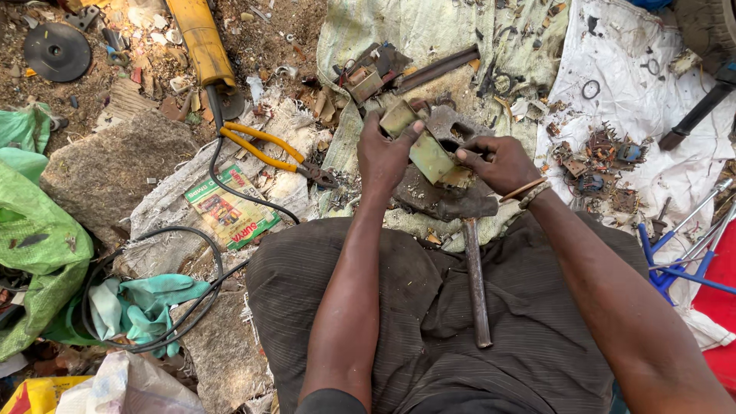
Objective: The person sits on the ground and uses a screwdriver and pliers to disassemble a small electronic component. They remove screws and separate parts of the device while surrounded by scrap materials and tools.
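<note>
At the far left a green woven sack (34,253) slumps on the ground, with a yellow packet (34,395) at the bottom corner; further in, a flat rectangular printed carton (230,207), green-edged with red and yellow panels, lies tilted on a grey sack beside a black cable (192,307); just above it rest yellow-handled pliers (264,149); toward the middle, the left hand (383,157) is closed on the upper end of an olive-coloured metal bracket (429,153), thumb over its top corner and fingers wrapped behind; the bracket slants down to the right, where the right hand (502,165) pinches its lower end with curled fingers; below the hands a hammer (475,268) lies across the lap; at the right a white cloth (644,100) carries rusty scraps.
</note>
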